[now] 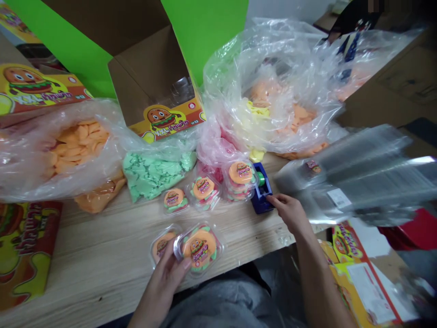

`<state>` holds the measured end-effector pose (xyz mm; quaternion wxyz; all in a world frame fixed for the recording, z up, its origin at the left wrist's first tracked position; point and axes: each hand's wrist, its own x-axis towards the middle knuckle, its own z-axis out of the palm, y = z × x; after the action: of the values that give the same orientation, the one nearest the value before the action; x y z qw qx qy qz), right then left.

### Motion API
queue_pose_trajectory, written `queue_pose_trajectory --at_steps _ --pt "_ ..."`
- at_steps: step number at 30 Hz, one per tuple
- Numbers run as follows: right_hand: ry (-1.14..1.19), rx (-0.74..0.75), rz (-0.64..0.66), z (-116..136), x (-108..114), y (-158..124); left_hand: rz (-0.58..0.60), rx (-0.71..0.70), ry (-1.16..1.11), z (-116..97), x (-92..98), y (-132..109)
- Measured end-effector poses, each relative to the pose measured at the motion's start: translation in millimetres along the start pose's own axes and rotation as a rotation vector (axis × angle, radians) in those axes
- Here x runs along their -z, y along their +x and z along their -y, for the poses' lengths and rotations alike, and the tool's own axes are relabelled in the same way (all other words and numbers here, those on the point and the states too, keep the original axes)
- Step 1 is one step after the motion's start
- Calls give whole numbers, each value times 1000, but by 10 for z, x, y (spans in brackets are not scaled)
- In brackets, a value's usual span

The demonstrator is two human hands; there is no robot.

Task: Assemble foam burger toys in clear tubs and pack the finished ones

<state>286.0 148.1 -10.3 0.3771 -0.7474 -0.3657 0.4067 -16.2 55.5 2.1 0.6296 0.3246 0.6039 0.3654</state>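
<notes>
Left hand (166, 271) near table edge (246, 257), tub (202, 248) in pinch, room leftward (right hand (289, 213), fingertips together, at dispenser (261, 206))

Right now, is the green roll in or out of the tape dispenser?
In: the green roll sits between the sides of the blue tape dispenser.

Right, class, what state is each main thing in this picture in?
Left hand: gripping a container
Right hand: at the tape dispenser
Tape dispenser: upright, green-centred roll fitted
Held container: filled
Container stack: filled, piled up
Central display box: open
Orange-piece bag: open, filled
Green-piece bag: filled, opening unclear
</notes>
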Motion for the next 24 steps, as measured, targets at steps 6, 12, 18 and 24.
queue_pose_trajectory --at_steps 6,12,18,24 --pt "263 -95 51 -35 41 -25 31 -13 11 -23 16 28" --pt "478 -101 131 -30 100 -176 7 10 -17 -7 -20 -8" --pt "546 -5 141 -290 155 -438 -10 51 -28 26 -22 2" --pt "455 64 51 -659 32 -507 -31 59 -2 6 -68 37"
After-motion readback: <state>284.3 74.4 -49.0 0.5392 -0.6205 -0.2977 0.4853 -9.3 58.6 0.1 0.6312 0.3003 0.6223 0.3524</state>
